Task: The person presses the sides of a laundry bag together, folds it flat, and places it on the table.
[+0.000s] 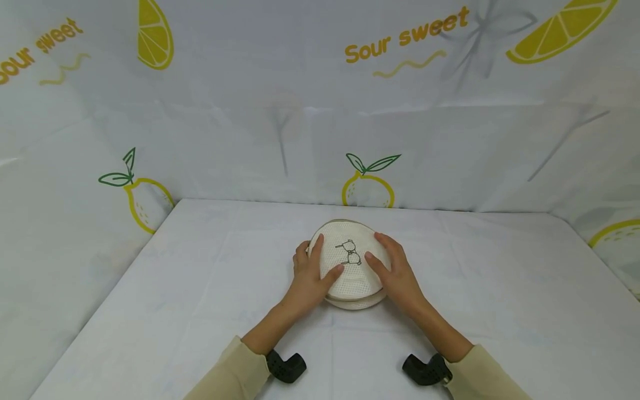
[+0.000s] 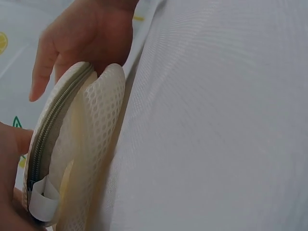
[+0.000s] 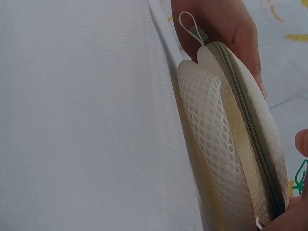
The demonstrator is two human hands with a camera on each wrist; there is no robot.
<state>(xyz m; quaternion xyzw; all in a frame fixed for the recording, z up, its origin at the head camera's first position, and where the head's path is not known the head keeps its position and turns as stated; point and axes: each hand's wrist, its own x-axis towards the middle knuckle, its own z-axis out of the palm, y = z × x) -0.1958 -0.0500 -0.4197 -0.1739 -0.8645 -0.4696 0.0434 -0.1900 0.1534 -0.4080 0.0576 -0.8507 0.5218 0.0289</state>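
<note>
Your head view looks from above your side of the worktop [image 1: 225, 261], facing forward and down, wide enough to reach the printed backdrop [image 1: 225, 122] at 12 o'clock; the mesh pouch [image 1: 345, 286] sits towards 5 o'clock from its centre. Your left wrist view looks low and close, rolled so the worktop fills its 3 o'clock side, the pouch towards 8. Your right wrist view mirrors it: worktop at 9, pouch towards 4. All three share the pouch, your left grip [image 1: 314, 279] and your right grip [image 1: 398, 276].
</note>
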